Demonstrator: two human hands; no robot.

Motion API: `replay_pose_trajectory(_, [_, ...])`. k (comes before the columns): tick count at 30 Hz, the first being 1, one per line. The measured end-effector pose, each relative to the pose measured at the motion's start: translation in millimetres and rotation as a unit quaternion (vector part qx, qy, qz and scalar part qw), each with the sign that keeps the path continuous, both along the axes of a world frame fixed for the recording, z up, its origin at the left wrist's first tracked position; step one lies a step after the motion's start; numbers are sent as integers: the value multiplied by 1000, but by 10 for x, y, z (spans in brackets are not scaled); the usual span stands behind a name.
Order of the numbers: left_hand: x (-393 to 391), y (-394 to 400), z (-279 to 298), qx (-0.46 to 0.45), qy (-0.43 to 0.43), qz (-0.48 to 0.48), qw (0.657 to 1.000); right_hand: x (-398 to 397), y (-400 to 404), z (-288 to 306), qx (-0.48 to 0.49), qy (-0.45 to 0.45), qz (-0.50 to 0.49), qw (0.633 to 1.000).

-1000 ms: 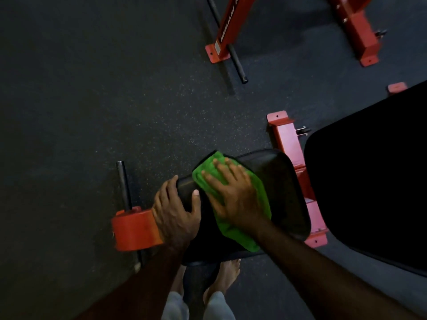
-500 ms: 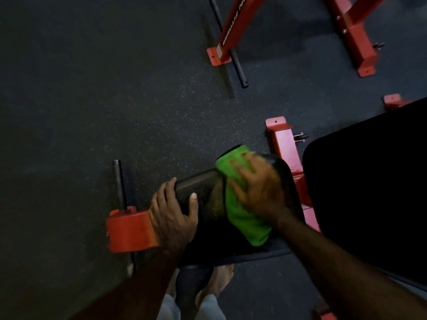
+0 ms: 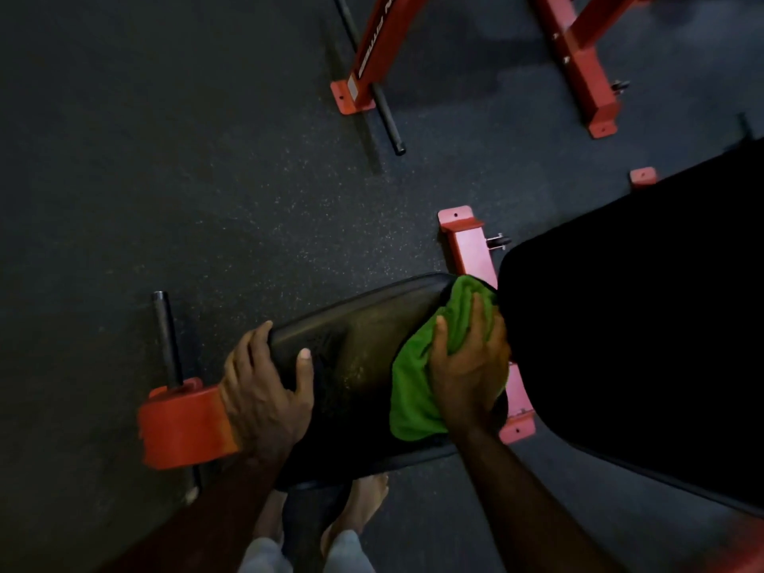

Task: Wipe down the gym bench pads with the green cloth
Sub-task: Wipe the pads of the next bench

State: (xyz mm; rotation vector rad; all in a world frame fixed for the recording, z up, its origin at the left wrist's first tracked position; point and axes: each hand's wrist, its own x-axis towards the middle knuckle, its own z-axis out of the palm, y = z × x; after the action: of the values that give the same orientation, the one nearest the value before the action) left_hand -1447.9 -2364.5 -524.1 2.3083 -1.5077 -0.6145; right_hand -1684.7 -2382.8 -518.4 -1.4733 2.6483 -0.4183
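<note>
Beyond both hands, floor (image 3: 173, 167): dark speckled rubber, likely grippy underfoot; the person's bare feet (image 3: 359, 506) stand on it just below the small pad.
Right of the right hand, large pad (image 3: 645, 324): broad black upholstered worktop, its edge touching the cloth; probably firm foam under slick vinyl, not yet being wiped.
Under both hands, small pad (image 3: 355, 349): black, smooth, faint smears between the hands; judged cushioned but stiff enough to press on.
Beyond the right hand, red frame (image 3: 467, 246): steel, bolted feet, rigid and heavy by the look.
Left of the left hand, red roller (image 3: 182, 428): touching the wrist, on a black bar.
Under the right hand, green cloth (image 3: 413, 390): bunched at the small pad's right end; soft, light, limp, best held by pressing a palm on a gathered fold.
Right hand (image 3: 471, 366): fingers curled into the cloth, pressing it down.
Left hand (image 3: 264, 386): grips the small pad's left end, thumb on top, steadying it.
</note>
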Motion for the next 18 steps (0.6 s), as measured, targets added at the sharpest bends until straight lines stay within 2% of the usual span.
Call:
replay_pose_trajectory(1, [19,15,1,1,-1,-2,1000,122,110,-26,11,14,11,1000])
replay_pose_trajectory(5, [-2,-5,21,-3,10,2,1000,-14,450,-3,43,38,241,969])
replay_pose_trajectory(6, [-10,-17,25,-3,14,4,1000,-139,447,0,35,40,244,968])
replay_pose_trajectory(8, [-4,-20,21,-6,13,4,1000,-179,480,-19,14,21,122,992])
replay_pose_trajectory(10, [5,0,18,-8,9,0,1000,66,584,-13,-8,2,-13,1000])
replay_pose_trajectory(11, [10,4,18,-11,9,1,1000,224,653,-17,6,5,-22,1000])
replay_pose_trajectory(12, [4,0,22,-13,11,0,1000,330,762,-22,27,8,12,1000])
replay_pose_trajectory(15, [-16,-7,34,-17,20,6,1000,174,1025,-50,74,29,171,982])
replay_pose_trajectory(16, [-18,-12,36,-15,21,8,1000,76,1054,-52,70,36,167,983])
replay_pose_trajectory(18, [-19,-20,37,-13,18,7,1000,91,1071,-43,55,7,52,997])
